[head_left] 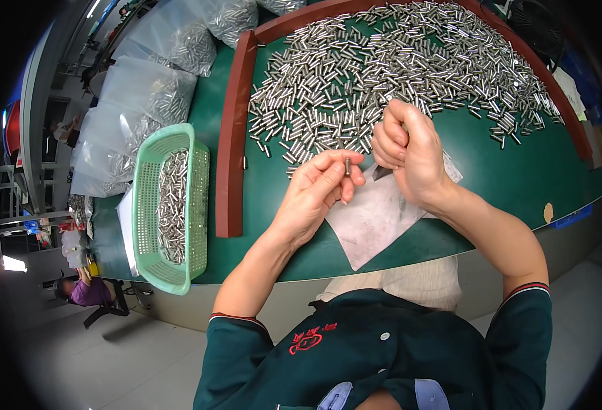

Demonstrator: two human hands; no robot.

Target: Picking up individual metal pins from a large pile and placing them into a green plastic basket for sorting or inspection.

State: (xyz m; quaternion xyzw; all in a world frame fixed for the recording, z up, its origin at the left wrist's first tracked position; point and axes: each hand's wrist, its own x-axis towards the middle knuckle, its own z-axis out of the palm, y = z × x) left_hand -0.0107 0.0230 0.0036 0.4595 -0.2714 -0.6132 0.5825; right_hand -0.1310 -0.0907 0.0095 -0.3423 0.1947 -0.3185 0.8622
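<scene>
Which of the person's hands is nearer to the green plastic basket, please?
Left. The left hand is right of the green plastic basket, across the brown rail; the right hand is farther right, beyond it.

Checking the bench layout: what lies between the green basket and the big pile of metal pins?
In the head view, a brown wooden rail stands between the green basket and the pile of pins.
</scene>
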